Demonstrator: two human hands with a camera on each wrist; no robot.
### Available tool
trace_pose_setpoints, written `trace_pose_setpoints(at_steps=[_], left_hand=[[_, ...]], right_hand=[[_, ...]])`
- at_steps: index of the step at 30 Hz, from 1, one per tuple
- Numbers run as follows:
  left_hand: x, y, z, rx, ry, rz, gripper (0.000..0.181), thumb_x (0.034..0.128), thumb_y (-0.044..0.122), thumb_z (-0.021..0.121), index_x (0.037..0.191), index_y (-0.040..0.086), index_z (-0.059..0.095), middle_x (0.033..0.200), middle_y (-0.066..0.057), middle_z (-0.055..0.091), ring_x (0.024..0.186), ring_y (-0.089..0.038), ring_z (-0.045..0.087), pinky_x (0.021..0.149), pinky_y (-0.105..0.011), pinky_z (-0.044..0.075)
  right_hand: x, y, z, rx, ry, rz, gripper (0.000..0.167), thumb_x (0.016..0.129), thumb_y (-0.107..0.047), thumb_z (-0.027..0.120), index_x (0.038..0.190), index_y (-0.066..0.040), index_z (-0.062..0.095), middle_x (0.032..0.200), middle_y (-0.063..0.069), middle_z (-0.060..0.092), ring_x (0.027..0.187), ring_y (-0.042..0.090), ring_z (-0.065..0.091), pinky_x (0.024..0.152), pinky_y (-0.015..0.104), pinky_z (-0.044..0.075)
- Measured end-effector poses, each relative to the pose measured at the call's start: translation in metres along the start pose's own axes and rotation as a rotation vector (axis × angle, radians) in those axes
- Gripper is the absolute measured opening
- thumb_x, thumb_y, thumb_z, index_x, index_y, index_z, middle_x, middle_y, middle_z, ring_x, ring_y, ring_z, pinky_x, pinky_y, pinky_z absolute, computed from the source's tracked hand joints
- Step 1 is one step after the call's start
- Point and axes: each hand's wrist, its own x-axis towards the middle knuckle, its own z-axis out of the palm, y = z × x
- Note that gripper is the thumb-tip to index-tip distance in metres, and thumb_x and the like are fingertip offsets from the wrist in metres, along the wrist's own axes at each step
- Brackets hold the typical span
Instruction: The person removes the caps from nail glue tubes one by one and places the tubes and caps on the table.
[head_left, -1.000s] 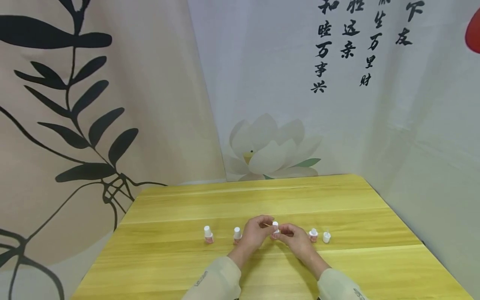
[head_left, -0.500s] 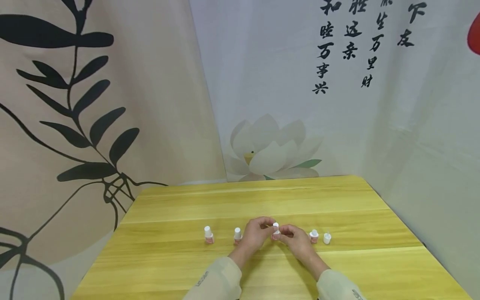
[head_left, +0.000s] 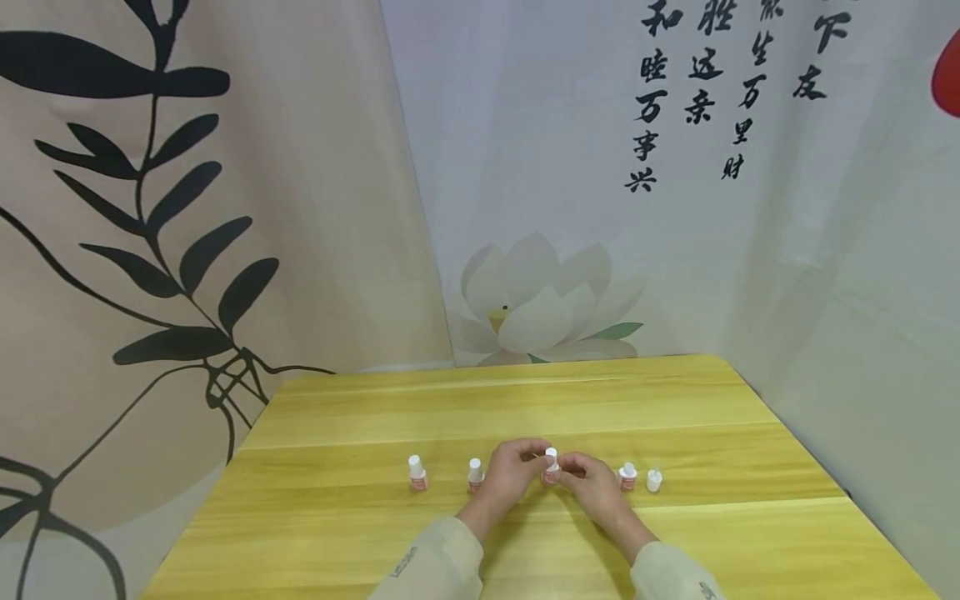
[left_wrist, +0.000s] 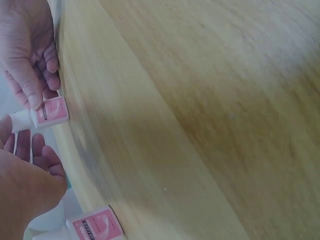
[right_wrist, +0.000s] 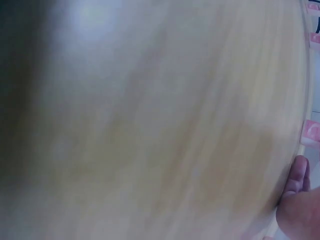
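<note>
Both hands meet at one small white bottle with a pink label (head_left: 551, 475), which stands upright on the table. My left hand (head_left: 510, 475) pinches its white cap (head_left: 551, 453) between thumb and fingers. Lower down, my right hand (head_left: 597, 490) grips the bottle's body from the right. In the left wrist view the pink label (left_wrist: 51, 110) shows beside the right hand's thumb, and the left hand (left_wrist: 30, 185) is at the cap end. The right wrist view catches the right hand (right_wrist: 299, 205) at its edge, near a pink label (right_wrist: 312, 131).
Two capped bottles stand to the left, one at the far left (head_left: 417, 473) and one (head_left: 476, 476) beside my left wrist. To the right are another bottle (head_left: 627, 477) and a separate white cap (head_left: 654, 481). A printed curtain (head_left: 337, 208) hangs behind the wooden table (head_left: 375, 550).
Both hands keep their hold on the same bottle, with hardly any visible motion. The head view has shifted very slightly.
</note>
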Motion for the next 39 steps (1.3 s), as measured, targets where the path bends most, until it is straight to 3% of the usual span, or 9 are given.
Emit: trace_pose_setpoints(at_steps=[7,18,29,39], left_hand=[[0.0013,-0.0029,0.0003,0.009,-0.016,-0.022,0.029,0.0938,0.018,0.07,0.119,0.004,0.07,0.101,0.004,0.068,0.096,-0.013,0.062,0.083,-0.033,0.054],[0.0014,-0.0049,-0.0002,-0.001,-0.002,-0.021,0.015,0.0917,0.019,0.073,0.105,0.012,0.074,0.096,0.006,0.068,0.094,-0.012,0.062,0.083,-0.033,0.053],[0.0007,-0.0046,-0.0038,-0.018,-0.046,-0.021,0.028,0.0944,0.019,0.069,0.118,0.004,0.07,0.11,0.002,0.07,0.106,-0.019,0.064,0.091,-0.038,0.053],[0.0019,-0.0046,-0.0038,-0.001,-0.041,-0.027,0.017,0.0927,0.02,0.072,0.107,0.012,0.073,0.101,0.006,0.07,0.097,-0.013,0.063,0.088,-0.036,0.053]], right_hand=[[0.0016,0.0022,-0.0008,-0.048,0.0,-0.014,0.02,0.091,-0.025,0.072,0.104,-0.01,0.071,0.098,0.0,0.069,0.094,0.017,0.062,0.083,0.039,0.053],[0.0008,0.002,-0.0008,-0.062,-0.006,-0.049,0.018,0.092,-0.023,0.071,0.105,-0.01,0.072,0.099,0.0,0.071,0.096,0.018,0.064,0.086,0.041,0.053],[0.0008,0.0021,-0.0008,-0.029,0.001,-0.035,0.02,0.091,-0.022,0.073,0.105,-0.009,0.072,0.099,0.002,0.072,0.094,0.018,0.064,0.084,0.038,0.053],[-0.0003,0.0014,-0.0011,-0.034,-0.007,-0.042,0.019,0.091,-0.021,0.072,0.106,-0.009,0.072,0.1,0.002,0.072,0.094,0.019,0.065,0.085,0.04,0.053]])
